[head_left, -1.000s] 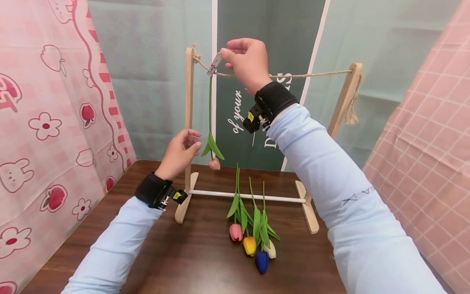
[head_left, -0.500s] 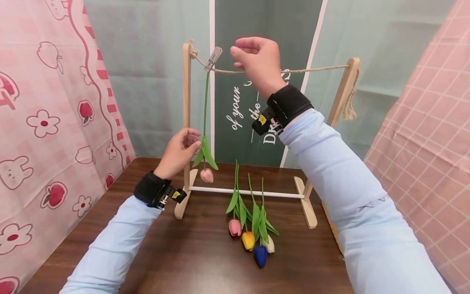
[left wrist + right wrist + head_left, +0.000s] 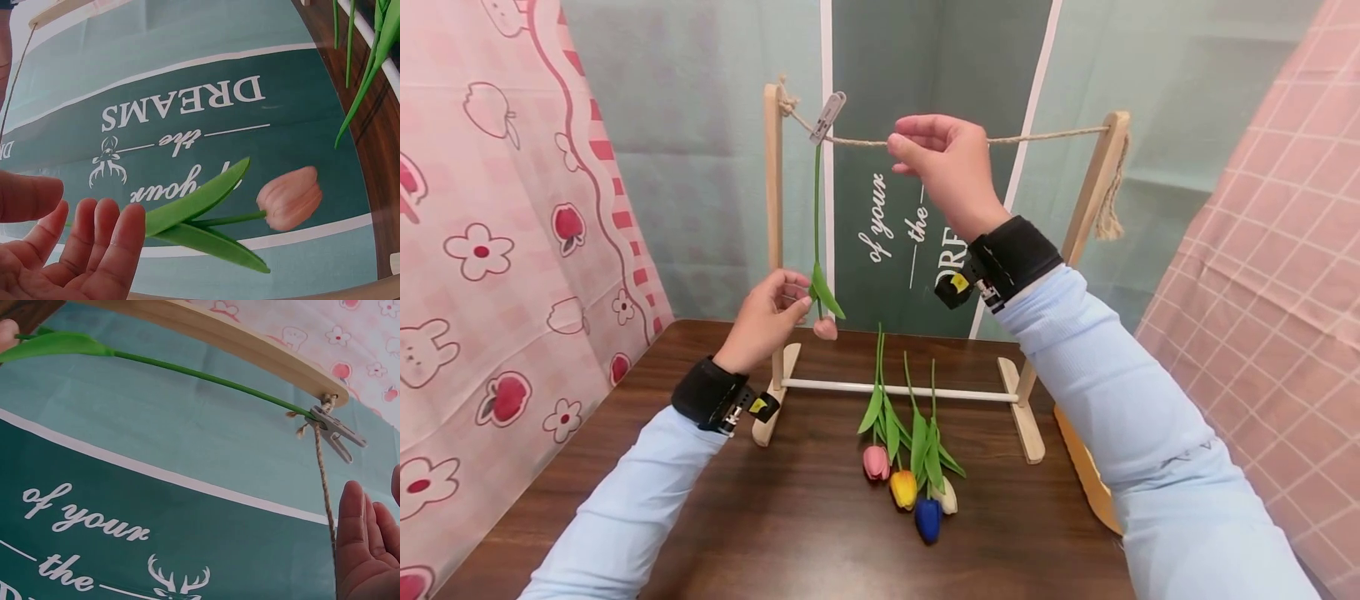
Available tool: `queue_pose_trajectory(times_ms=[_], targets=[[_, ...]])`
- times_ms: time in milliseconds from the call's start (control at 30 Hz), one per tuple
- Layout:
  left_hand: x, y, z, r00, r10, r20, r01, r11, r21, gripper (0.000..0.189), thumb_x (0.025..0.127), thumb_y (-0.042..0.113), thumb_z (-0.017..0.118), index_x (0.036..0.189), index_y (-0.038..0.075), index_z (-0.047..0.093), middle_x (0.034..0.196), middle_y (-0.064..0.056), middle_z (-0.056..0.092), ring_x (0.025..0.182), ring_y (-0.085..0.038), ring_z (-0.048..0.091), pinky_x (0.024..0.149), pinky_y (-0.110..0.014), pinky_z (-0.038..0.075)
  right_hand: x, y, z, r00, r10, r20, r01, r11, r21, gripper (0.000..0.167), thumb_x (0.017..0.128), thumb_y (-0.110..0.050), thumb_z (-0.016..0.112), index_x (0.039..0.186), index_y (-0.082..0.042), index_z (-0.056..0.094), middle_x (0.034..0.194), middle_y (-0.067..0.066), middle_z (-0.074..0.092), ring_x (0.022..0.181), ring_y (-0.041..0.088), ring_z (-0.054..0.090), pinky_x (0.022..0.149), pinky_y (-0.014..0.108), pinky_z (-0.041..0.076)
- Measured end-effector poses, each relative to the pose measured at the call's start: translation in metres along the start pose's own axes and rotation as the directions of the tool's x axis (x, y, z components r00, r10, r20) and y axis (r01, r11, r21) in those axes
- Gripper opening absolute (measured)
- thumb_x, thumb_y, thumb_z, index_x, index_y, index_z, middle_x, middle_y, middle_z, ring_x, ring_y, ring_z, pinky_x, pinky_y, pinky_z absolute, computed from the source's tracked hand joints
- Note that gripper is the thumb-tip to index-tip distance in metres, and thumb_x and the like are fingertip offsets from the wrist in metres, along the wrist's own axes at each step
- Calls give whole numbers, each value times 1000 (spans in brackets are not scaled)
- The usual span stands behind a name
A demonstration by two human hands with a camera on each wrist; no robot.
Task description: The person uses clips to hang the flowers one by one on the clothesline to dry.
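Note:
A pale pink artificial tulip (image 3: 290, 198) hangs head down, its green stem (image 3: 212, 378) held at the top by a grey clothespin (image 3: 827, 117) on a twine rope (image 3: 859, 142). My left hand (image 3: 765, 320) is beside its leaves (image 3: 826, 293), fingertips right at them; in the left wrist view thumb and fingers stand apart with nothing pinched. My right hand (image 3: 951, 173) is raised in front of the rope, to the right of the clothespin, loosely bent and holding nothing. The right wrist view shows the clothespin's jaws around the rope and stem end.
Wooden posts (image 3: 773, 208) carry the rope, joined low by a white bar (image 3: 895, 389). On the brown table (image 3: 790, 533) lie pink (image 3: 876, 462), yellow (image 3: 903, 490), blue (image 3: 928, 521) and white (image 3: 947, 497) tulips. A yellow-orange object (image 3: 1086, 471) is partly behind the right sleeve.
My right hand has let go of the clothespin and moved right and down. The clothespin stays on the rope with the tulip hanging. My left hand has barely moved; the tulip swung slightly toward it.

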State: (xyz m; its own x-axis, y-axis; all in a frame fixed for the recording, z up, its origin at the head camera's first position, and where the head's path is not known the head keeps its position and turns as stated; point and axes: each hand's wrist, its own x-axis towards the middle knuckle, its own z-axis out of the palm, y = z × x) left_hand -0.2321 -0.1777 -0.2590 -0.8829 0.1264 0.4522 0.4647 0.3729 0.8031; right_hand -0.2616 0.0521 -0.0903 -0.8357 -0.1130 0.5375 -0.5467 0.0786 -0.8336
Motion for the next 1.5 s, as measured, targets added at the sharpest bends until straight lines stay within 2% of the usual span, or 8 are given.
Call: queue_pose_trajectory(times_ms=[200,467,700,767,933,1100,1267,1500], targets=[[-4,0,3,1000,-8,14,8,1000,0,25,97,4,57,120,-4,52,102,-18,58,89,-25,57,74,-32,50,-11,11,-7,1000,-24,19,24,1000,7,28,88,-9,71,114,2,67,103,12,68,91,21,65,83,29,54],[-11,-2,8,999,-45,27,46,998,-53,23,96,4,57,118,-4,54,99,-19,57,85,-36,58,70,-26,53,-28,29,-17,998,-32,46,33,999,-23,28,90,-10,70,114,3,67,100,12,68,86,19,67,83,29,54],[-17,-7,9,999,-24,28,23,1000,14,23,96,4,59,117,-3,56,95,-16,58,82,-32,58,72,-35,49,-41,47,-26,999,4,42,-4,1000,-3,28,89,-9,71,113,5,66,99,12,69,85,21,67,81,28,55],[-20,-8,9,999,-22,40,21,1000,20,23,96,5,59,117,-4,55,97,-18,60,82,-31,58,72,-33,48,-46,51,-29,999,14,46,-14,1000,1,28,89,-9,71,113,5,66,99,12,70,85,21,67,81,29,55],[-24,-12,12,996,-42,78,44,999,-25,24,97,4,58,118,-5,53,105,-23,61,84,-25,60,75,-32,53,-58,61,-39,998,21,53,-21,1000,-2,27,90,-9,70,112,5,66,99,12,69,83,18,68,80,28,55],[-27,-18,17,995,-65,82,69,996,-53,24,96,3,58,118,-7,53,108,-24,62,87,-22,59,74,-28,54,-72,71,-51,997,35,69,-34,999,-20,31,90,-9,70,115,8,64,99,11,70,83,16,68,80,25,55],[-32,-23,24,993,-75,90,81,995,-56,20,96,4,59,113,-6,54,101,-22,65,83,-22,60,74,-30,54,-89,80,-62,995,73,62,-69,996,-55,32,91,-11,70,117,7,64,99,7,71,83,13,68,80,26,55],[-40,-29,34,988,-96,121,107,991,-85,19,96,3,58,113,-4,55,96,-19,60,81,-22,61,73,-32,55,-110,94,-78,992,98,80,-94,994,-57,31,92,-11,68,117,6,63,104,12,70,88,14,68,81,27,55]])
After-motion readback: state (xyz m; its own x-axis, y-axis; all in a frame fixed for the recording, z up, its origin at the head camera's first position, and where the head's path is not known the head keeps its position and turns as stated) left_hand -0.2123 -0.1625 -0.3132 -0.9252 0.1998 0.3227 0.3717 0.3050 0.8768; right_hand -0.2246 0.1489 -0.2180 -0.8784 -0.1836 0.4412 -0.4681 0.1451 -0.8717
